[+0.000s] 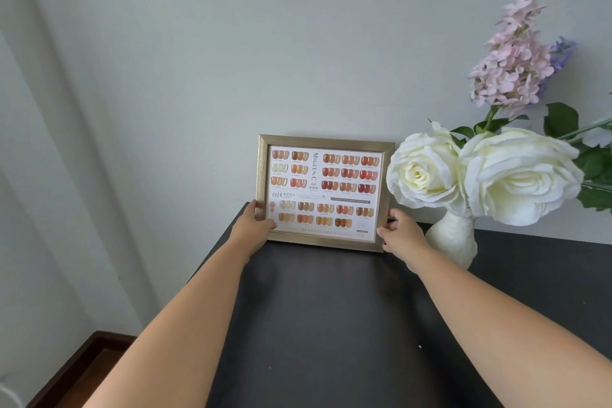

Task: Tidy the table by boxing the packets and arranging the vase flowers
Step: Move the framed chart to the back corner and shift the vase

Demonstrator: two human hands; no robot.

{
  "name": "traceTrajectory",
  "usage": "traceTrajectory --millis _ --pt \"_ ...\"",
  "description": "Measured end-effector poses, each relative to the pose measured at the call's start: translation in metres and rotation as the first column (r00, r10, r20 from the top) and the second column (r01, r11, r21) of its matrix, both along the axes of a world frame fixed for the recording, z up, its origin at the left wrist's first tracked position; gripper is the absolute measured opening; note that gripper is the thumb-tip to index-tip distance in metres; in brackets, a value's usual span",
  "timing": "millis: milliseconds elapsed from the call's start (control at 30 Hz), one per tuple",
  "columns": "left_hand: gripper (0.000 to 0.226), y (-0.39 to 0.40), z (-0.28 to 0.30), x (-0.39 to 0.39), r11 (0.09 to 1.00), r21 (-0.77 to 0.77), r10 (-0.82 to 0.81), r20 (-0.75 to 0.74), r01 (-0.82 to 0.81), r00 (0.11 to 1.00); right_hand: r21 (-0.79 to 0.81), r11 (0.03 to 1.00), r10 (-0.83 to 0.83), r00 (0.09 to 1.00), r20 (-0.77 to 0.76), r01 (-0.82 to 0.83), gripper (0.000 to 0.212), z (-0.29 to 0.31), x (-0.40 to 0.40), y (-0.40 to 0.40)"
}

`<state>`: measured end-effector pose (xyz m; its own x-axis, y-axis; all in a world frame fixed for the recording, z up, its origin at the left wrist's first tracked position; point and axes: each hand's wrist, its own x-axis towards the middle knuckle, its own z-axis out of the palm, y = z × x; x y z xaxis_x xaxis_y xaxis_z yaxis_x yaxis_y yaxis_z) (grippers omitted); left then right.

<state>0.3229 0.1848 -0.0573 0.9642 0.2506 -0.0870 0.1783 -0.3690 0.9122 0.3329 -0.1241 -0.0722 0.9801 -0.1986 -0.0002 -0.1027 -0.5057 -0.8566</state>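
Observation:
A gold-framed nail colour chart stands upright at the far edge of the black table, against the wall. My left hand grips its lower left edge, thumb on the front. My right hand grips its lower right corner. To the right a white vase holds two large white roses and a tall pink-purple flower spike with green leaves. No packets or box are in view.
A pale grey wall rises directly behind the table. The table's left edge runs diagonally from the frame down to the bottom. Below it at the lower left is a dark wooden ledge.

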Motion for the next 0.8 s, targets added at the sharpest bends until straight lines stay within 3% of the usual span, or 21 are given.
traceTrajectory --millis 200,367,533,633,800 --pt "0.048 0.003 0.003 -0.016 0.986 0.151 -0.078 0.014 0.075 0.997 -0.013 1.0 0.026 0.998 -0.054 -0.027 0.047 0.0 -0.013 0.004" --pt "0.071 0.003 0.001 -0.034 0.976 0.217 -0.038 0.022 0.032 0.999 0.027 0.998 0.057 0.993 -0.1 -0.055 0.07 0.002 -0.028 0.006" --pt "0.053 -0.016 0.005 -0.059 0.977 0.21 -0.068 0.108 0.044 0.992 0.037 0.996 0.086 0.985 -0.15 -0.081 0.08 0.005 -0.052 0.0" --pt "0.067 -0.035 0.004 -0.073 0.974 0.222 -0.071 0.096 0.048 0.993 0.038 0.992 0.121 0.984 -0.132 -0.117 0.073 0.006 -0.072 -0.008" --pt "0.072 -0.085 0.001 -0.095 0.955 0.218 -0.223 0.09 0.199 0.971 0.05 0.993 0.105 0.994 -0.036 -0.103 0.038 0.009 -0.106 -0.043"
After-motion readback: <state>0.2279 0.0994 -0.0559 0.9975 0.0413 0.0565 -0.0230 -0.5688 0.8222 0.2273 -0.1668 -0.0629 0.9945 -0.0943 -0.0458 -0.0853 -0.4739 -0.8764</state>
